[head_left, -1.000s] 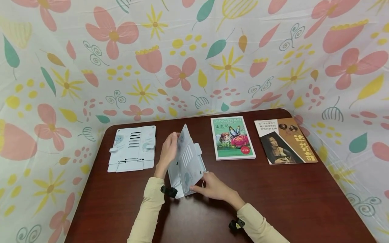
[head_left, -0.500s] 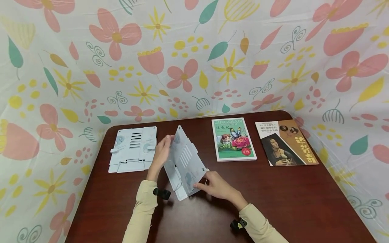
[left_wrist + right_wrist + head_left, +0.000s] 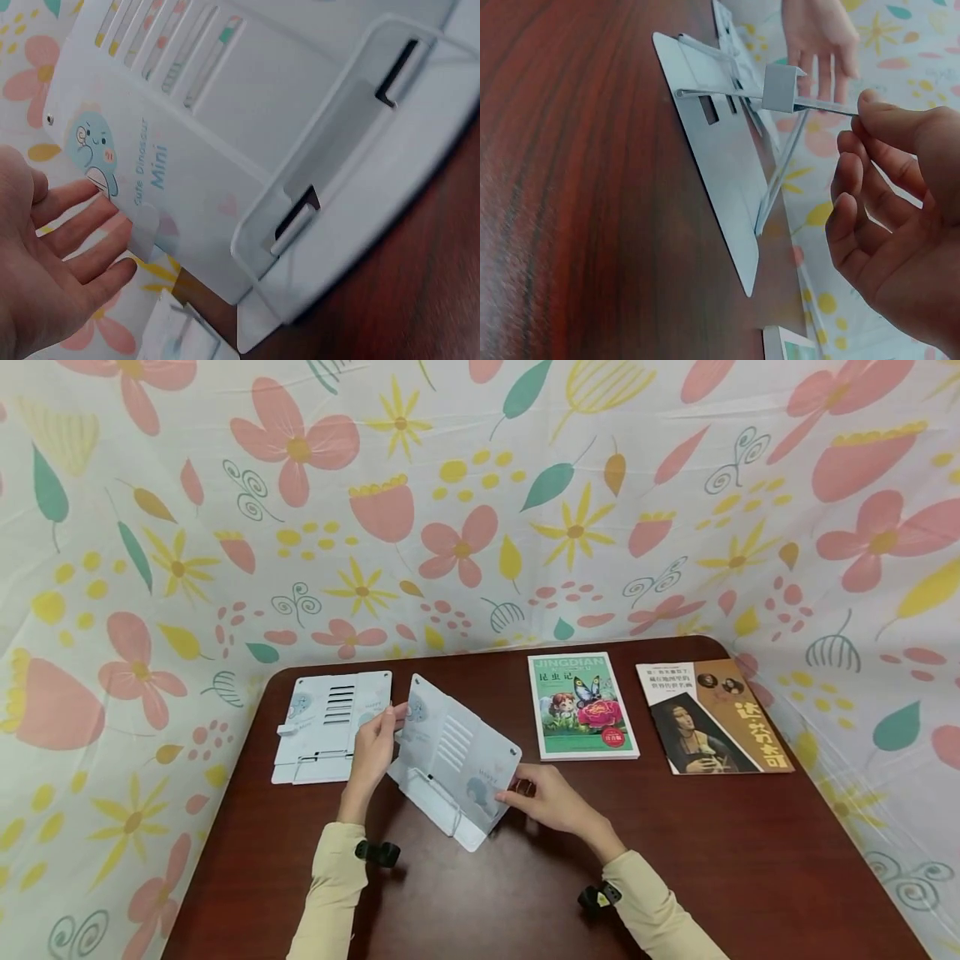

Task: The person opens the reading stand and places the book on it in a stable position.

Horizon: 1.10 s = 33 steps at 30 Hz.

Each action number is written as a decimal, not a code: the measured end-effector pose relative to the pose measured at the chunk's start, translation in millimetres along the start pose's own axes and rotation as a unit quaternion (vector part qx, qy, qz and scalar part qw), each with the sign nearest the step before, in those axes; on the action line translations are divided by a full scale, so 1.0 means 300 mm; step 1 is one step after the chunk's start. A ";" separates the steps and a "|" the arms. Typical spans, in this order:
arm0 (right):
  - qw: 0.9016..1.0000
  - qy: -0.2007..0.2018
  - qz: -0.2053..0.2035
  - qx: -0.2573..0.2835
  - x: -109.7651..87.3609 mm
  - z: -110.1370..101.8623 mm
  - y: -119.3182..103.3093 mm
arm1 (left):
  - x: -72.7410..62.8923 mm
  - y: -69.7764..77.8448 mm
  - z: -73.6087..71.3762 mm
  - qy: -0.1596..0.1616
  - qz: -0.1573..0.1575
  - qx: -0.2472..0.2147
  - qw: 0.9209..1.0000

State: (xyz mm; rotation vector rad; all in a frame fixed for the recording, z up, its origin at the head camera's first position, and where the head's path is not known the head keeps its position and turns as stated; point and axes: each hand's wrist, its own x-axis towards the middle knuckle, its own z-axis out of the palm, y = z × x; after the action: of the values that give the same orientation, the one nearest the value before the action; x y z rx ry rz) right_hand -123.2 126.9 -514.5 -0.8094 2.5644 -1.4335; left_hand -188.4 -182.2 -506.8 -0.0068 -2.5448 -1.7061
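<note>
A white metal book stand [image 3: 450,747] with slots and printed cartoons stands in the middle of the table, its panel raised and tilted above its base. My right hand [image 3: 553,802] pinches the panel's right edge between thumb and fingers; the right wrist view shows the thumb [image 3: 896,120] on that edge and a support leg [image 3: 781,176] folded out behind. At the panel's left edge is my left hand [image 3: 371,756], fingers loosely extended. In the left wrist view these fingers [image 3: 97,247] lie by the edge near a small clip; firm contact cannot be told.
A second, similar book stand [image 3: 311,735] lies folded flat at the left. Right of the middle lies a green-covered book [image 3: 581,743], and farther right a brown and white book [image 3: 750,735]. A flowered cloth [image 3: 480,485] hangs behind the dark wooden table [image 3: 712,843].
The raised panel has turned to face more toward the head camera, its top moving left. My left hand has moved left with the panel's edge, while my right hand keeps its pinch.
</note>
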 end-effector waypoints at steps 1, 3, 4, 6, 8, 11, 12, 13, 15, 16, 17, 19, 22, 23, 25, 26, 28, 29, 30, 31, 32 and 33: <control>1.000 0.006 0.002 -0.003 0.005 -0.002 0.003 | -0.004 -0.007 -0.007 0.009 0.001 0.002 1.000; 1.000 0.017 0.008 -0.009 0.015 -0.006 0.009 | -0.014 -0.020 -0.020 0.028 0.003 0.004 1.000; 1.000 0.022 0.011 -0.010 0.019 -0.008 0.011 | -0.019 -0.027 -0.026 0.038 0.004 0.005 0.999; 0.999 0.034 0.020 -0.010 0.028 -0.014 0.014 | -0.029 -0.037 -0.036 0.055 0.008 0.005 0.998; 0.999 0.045 0.028 -0.009 0.034 -0.020 0.016 | -0.039 -0.048 -0.045 0.066 0.012 0.004 0.998; 0.997 0.061 0.045 -0.010 0.043 -0.028 0.018 | -0.056 -0.062 -0.057 0.076 0.014 -0.003 0.997; 0.996 0.066 0.054 -0.012 0.047 -0.031 0.018 | -0.063 -0.065 -0.061 0.077 0.013 -0.006 0.997; 0.995 0.070 0.064 -0.015 0.049 -0.034 0.018 | -0.070 -0.069 -0.064 0.077 0.014 -0.011 0.997; 0.993 0.081 0.082 -0.023 0.057 -0.038 0.019 | -0.085 -0.072 -0.072 0.078 0.012 -0.021 0.997; 0.992 0.087 0.089 -0.028 0.062 -0.039 0.019 | -0.093 -0.072 -0.076 0.077 0.011 -0.025 0.997; 0.990 0.094 0.096 -0.033 0.066 -0.040 0.019 | -0.101 -0.072 -0.079 0.076 0.009 -0.031 0.997; 0.987 0.111 0.107 -0.043 0.076 -0.041 0.021 | -0.115 -0.072 -0.086 0.073 0.006 -0.040 0.997; 0.982 0.137 0.113 -0.058 0.090 -0.040 0.027 | -0.136 -0.068 -0.094 0.065 0.004 -0.041 0.997; 0.981 0.145 0.114 -0.063 0.095 -0.039 0.029 | -0.141 -0.067 -0.096 0.063 0.004 -0.038 0.997; 0.978 0.160 0.112 -0.074 0.105 -0.038 0.035 | -0.150 -0.062 -0.099 0.060 0.007 -0.029 0.998; 0.976 0.167 0.111 -0.079 0.110 -0.037 0.038 | -0.153 -0.060 -0.099 0.060 0.008 -0.024 0.998; 0.974 0.180 0.107 -0.086 0.122 -0.037 0.044 | -0.153 -0.057 -0.101 0.061 0.012 -0.018 0.998; 0.973 0.185 0.106 -0.089 0.128 -0.038 0.046 | -0.152 -0.057 -0.101 0.063 0.014 -0.014 0.998; 0.972 0.189 0.105 -0.091 0.133 -0.039 0.049 | -0.153 -0.057 -0.100 0.065 0.017 -0.012 0.998; 0.971 0.191 0.105 -0.092 0.137 -0.039 0.052 | -0.152 -0.057 -0.099 0.066 0.020 -0.012 0.998; 0.971 0.193 0.109 -0.092 0.142 -0.040 0.053 | -0.153 -0.056 -0.099 0.067 0.021 -0.012 0.997; 0.970 0.194 0.111 -0.091 0.145 -0.040 0.052 | -0.154 -0.056 -0.097 0.067 0.022 -0.012 0.997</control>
State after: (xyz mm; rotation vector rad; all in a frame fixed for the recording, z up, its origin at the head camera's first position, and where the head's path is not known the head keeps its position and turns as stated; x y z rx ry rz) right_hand -170.7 121.3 -513.1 -0.2562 2.9913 -1.4185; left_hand -141.4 -213.7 -514.3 0.0479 -2.4105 -1.6627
